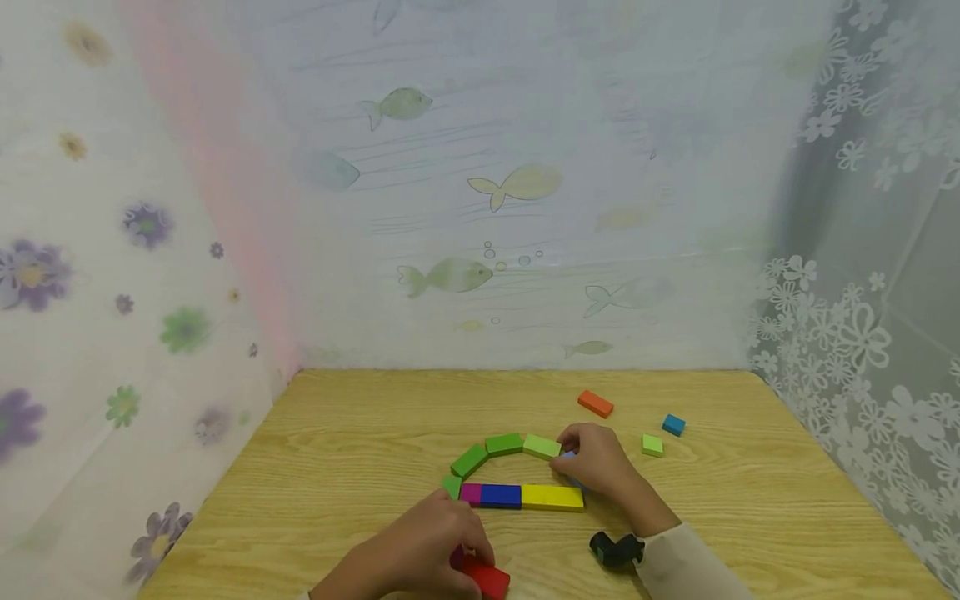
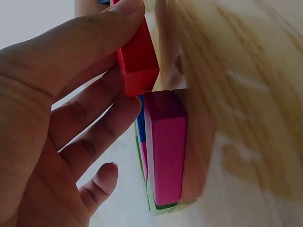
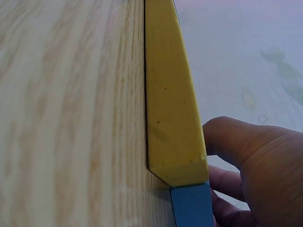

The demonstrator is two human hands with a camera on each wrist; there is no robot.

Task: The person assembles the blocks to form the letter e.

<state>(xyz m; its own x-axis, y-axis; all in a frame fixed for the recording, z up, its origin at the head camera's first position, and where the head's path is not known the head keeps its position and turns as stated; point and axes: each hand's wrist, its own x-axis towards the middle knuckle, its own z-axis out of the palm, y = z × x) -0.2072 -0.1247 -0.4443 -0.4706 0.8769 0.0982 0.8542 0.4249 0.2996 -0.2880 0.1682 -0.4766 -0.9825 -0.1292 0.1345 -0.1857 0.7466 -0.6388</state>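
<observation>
My left hand [image 1: 427,546] pinches a red block [image 1: 486,578] between thumb and fingers, low at the front of the table. Just below the red block in the left wrist view is a magenta block [image 2: 168,153], mostly hidden by the hand in the head view. My right hand [image 1: 600,462] has thumb and fingers about a light blue block [image 1: 572,473], partly covered, at the right end of an arch of green blocks [image 1: 504,444]. This block meets the end of a yellow block [image 3: 175,109] in the right wrist view.
A straight row under the arch holds a dark blue block [image 1: 501,497] and a small magenta one [image 1: 471,495]. Farther back right lie an orange block [image 1: 596,403], a blue block [image 1: 673,425] and a lime block [image 1: 652,445]. A black device [image 1: 617,550] is at the right wrist.
</observation>
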